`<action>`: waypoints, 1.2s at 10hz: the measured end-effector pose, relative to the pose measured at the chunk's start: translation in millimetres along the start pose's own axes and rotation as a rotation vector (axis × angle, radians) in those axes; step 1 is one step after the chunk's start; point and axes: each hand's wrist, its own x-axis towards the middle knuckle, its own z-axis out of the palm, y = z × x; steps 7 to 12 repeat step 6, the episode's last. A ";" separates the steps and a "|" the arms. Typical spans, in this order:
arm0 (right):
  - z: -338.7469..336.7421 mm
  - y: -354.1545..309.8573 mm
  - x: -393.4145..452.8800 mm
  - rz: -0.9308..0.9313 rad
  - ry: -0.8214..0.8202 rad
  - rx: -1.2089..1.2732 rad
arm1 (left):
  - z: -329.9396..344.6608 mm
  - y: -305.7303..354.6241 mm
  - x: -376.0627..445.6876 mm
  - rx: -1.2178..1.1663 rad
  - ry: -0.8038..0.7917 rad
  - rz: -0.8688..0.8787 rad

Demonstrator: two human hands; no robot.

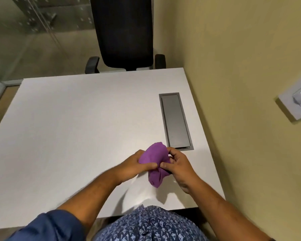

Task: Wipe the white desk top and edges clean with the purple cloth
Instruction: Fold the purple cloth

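Observation:
The white desk (73, 133) fills the middle of the head view, its near edge just in front of my body. A bunched purple cloth (155, 162) is held above the desk's near right part. My left hand (134, 165) grips the cloth from the left, thumb pressed on it. From the right, my right hand (178, 164) pinches the same cloth with thumb and fingers. A loose end of the cloth hangs down between the two hands.
A grey cable-tray lid (175, 120) is set into the desk near its right edge. A black office chair (125, 33) stands behind the far edge. A yellow wall (241, 66) runs along the right, with a switch plate (297, 103) on it.

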 end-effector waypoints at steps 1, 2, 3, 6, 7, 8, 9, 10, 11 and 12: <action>-16.5 11.1 0.3 0.068 -0.131 -0.142 | 1.8 -6.7 12.8 -0.038 -0.149 -0.120; -28.4 15.2 3.6 0.077 -0.198 -0.229 | 1.4 -5.9 21.7 -0.109 -0.150 -0.142; -36.9 25.4 17.8 0.049 0.027 -0.326 | 14.1 -8.7 38.4 -0.257 0.134 -0.191; -40.6 80.8 70.0 0.057 0.122 -0.676 | 38.5 -63.9 65.1 0.390 0.133 -0.146; -40.6 80.8 70.0 0.057 0.122 -0.676 | 38.5 -63.9 65.1 0.390 0.133 -0.146; -40.6 80.8 70.0 0.057 0.122 -0.676 | 38.5 -63.9 65.1 0.390 0.133 -0.146; -40.6 80.8 70.0 0.057 0.122 -0.676 | 38.5 -63.9 65.1 0.390 0.133 -0.146; -40.6 80.8 70.0 0.057 0.122 -0.676 | 38.5 -63.9 65.1 0.390 0.133 -0.146; -40.6 80.8 70.0 0.057 0.122 -0.676 | 38.5 -63.9 65.1 0.390 0.133 -0.146; -40.6 80.8 70.0 0.057 0.122 -0.676 | 38.5 -63.9 65.1 0.390 0.133 -0.146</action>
